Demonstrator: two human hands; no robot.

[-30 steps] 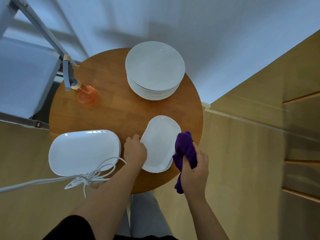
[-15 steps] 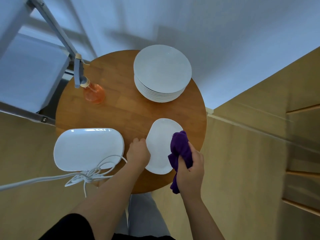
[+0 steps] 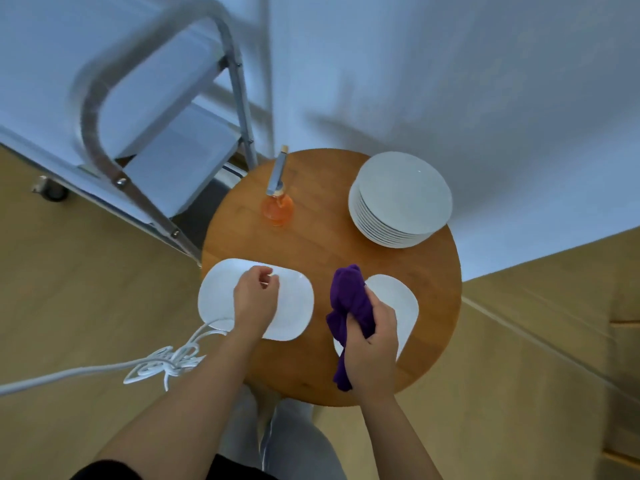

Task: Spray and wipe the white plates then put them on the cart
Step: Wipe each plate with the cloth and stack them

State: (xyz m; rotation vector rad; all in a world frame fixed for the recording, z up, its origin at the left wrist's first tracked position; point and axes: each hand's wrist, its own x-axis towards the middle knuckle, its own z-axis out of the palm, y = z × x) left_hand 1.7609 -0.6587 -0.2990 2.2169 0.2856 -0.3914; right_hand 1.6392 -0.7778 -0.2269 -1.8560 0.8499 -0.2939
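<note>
A purple cloth point(image 3: 349, 306) is grasped in the right hand point(image 3: 372, 344) above the small white plate point(image 3: 398, 299) on the round table point(image 3: 332, 244). The left hand point(image 3: 255, 299) is held over the oblong plate point(image 3: 294, 303), fingers loosely curled, holding nothing. A plate stack point(image 3: 401, 199) and spray bottle point(image 3: 278, 206) are standing behind; the cart point(image 3: 166, 157) is seen at the left.

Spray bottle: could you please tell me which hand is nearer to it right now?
Left. The left hand hovers over the oval platter, just below the spray bottle. The right hand, holding the cloth, is lower and further right.
</note>
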